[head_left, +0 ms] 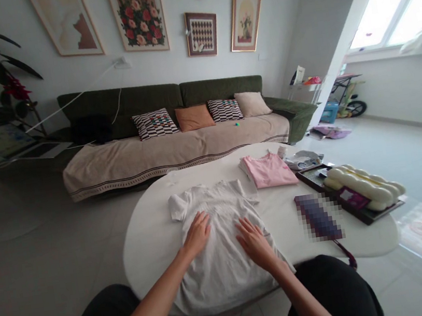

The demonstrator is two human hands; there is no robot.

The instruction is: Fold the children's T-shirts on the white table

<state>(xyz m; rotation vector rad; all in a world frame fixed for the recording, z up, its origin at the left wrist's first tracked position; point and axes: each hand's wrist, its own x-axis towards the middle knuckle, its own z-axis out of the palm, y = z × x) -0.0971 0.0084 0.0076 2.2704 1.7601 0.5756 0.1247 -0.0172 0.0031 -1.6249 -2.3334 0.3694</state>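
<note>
A light grey-white T-shirt [224,250] lies spread out on the white table, its sleeves toward the sofa and its hem hanging over the near edge. My left hand [197,234] rests flat on the shirt's left side, fingers stretched out. On the right side of the same shirt, my right hand [255,243] lies palm down with its fingers apart. Neither hand grips the cloth. Soft wrinkles run across the fabric between them. Behind and to the right sits a folded pink shirt [270,171], with white cloth showing under its left edge.
The white oval table [145,251] stands before my knees. To the right are a blurred-out dark item with a strap [319,217], a dark tray [372,215] bearing a cream puffy tissue-box cover [364,183], and a silvery packet [305,158]. A green sofa [221,89] stands beyond.
</note>
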